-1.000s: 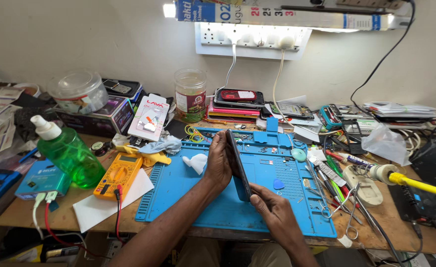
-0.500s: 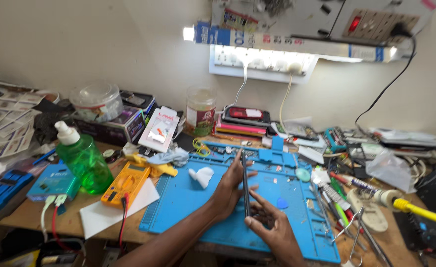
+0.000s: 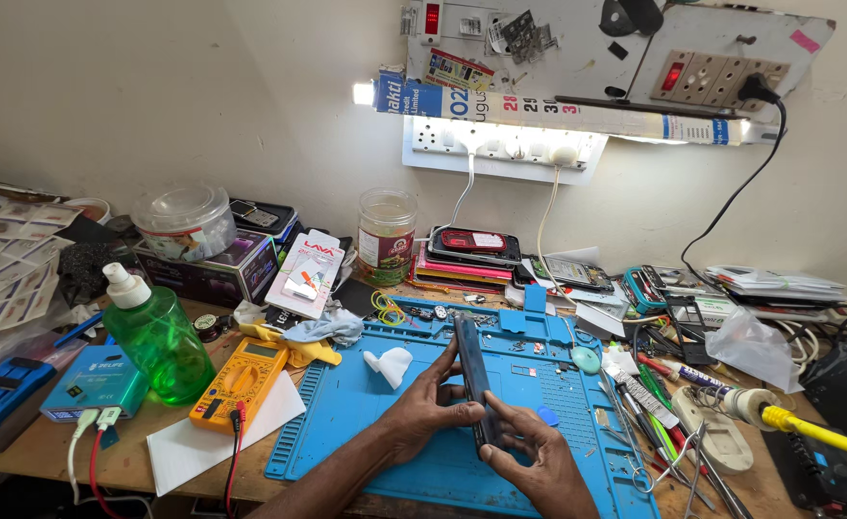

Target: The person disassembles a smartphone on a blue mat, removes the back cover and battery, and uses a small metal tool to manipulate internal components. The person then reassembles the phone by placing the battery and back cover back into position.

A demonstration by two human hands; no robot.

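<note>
Fingers point(image 3: 447, 415) of both hands are clamped on the phone point(image 3: 474, 384) edges; thin, slick and fragile, best gripped by its sides.

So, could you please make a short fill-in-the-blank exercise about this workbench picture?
1. Both hands, the left hand and the right hand, hold a dark ____ edge-on above the mat.
2. The work mat under the hands has the colour ____.
3. The spray bottle on the left is filled with ____ liquid.
4. The multimeter beside the bottle has a ____ case.

Missing words: phone; blue; green; yellow
</note>
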